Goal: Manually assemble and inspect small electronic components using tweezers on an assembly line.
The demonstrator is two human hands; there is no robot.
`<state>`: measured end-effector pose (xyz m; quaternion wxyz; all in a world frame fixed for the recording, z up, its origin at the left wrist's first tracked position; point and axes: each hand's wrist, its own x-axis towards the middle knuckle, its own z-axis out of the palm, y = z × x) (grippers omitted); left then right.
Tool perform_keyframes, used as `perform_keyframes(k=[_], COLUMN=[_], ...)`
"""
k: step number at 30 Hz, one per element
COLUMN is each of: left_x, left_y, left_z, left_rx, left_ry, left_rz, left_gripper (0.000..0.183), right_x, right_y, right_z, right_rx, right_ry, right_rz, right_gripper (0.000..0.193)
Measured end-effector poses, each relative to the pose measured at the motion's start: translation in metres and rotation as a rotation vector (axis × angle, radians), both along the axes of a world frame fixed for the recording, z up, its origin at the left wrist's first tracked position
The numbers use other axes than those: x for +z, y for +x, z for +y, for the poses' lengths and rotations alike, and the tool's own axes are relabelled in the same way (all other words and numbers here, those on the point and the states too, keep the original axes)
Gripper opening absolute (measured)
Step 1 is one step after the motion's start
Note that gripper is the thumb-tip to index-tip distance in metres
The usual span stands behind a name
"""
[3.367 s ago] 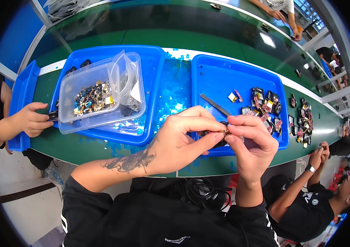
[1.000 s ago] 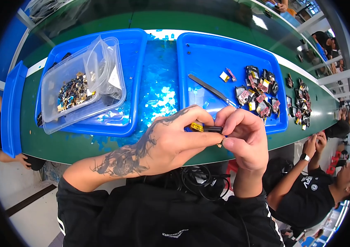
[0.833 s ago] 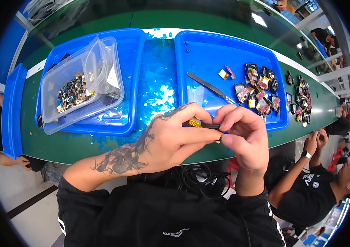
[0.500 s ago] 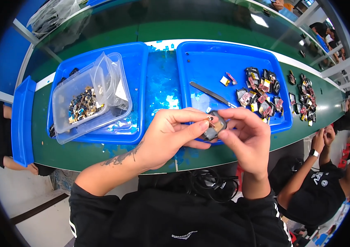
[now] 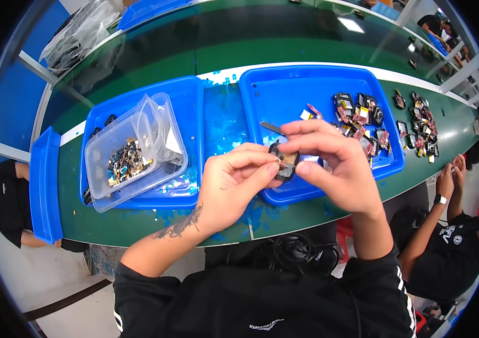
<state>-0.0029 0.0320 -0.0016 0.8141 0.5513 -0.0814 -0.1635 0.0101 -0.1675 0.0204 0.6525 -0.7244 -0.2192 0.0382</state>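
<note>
- Fingers [image 5: 262, 169] of the left hand [image 5: 234, 188] pinch the left edge of a small dark part [image 5: 284, 162], thumb and forefinger closed on it
- Fingers of the right hand [image 5: 338, 169] curl over the same part from the right and from above, gripping it; both hands hold it together above the near edge of the right blue tray [image 5: 284, 96]
- A thin dark tool [image 5: 272, 128] lies in that tray just beyond the hands
- Further right in the tray sits a heap of small dark parts [image 5: 363, 121] with bits of yellow and red, and more of the same parts [image 5: 420, 132] lie on the green bench [image 5: 138, 225] past the tray's right rim
- Left of the hands, the left blue tray [image 5: 191, 112] carries a clear plastic box [image 5: 132, 152] holding small mixed pieces and a clear bag
- A narrow blue tray [image 5: 45, 186] lies at the far left end of the bench
- Another person's hands [image 5: 453, 169] show at the right edge, near the bench
</note>
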Motion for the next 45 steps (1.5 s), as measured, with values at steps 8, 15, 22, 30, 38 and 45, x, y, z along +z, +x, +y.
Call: perform_keyframes(k=[8,15,22,30,38,45], left_x=[-0.013,0.001,0.0,0.001,-0.001,-0.011], left_y=[-0.007,-0.011,0.006,0.007,0.008,0.002], left_z=[0.001,0.014,0.005,0.01,0.02,0.012], left_rx=[0.05,0.103,-0.006,0.014,0.074,0.047], left_ry=[0.269,0.437,0.066,-0.058,-0.202,-0.272], left_rz=[-0.275,-0.252,0.023,0.127,0.269,0.18], left_gripper=[0.014,0.009,0.016,0.017,0.018,0.014], right_x=[-0.009,-0.005,0.002,-0.009,-0.009,-0.005], right_y=[-0.003,-0.007,-0.007,0.014,0.02,-0.029], right_z=[0.005,0.019,-0.018,-0.02,-0.024,-0.008], right_rx=[-0.016,0.045,-0.461,-0.206,-0.278,-0.001], right_ry=[-0.101,-0.105,-0.114,-0.86,-0.52,0.345], right_rz=[-0.084,0.018,-0.072,-0.382,-0.054,0.378], right_gripper=[0.008,0.012,0.028,0.026,0.013,0.023])
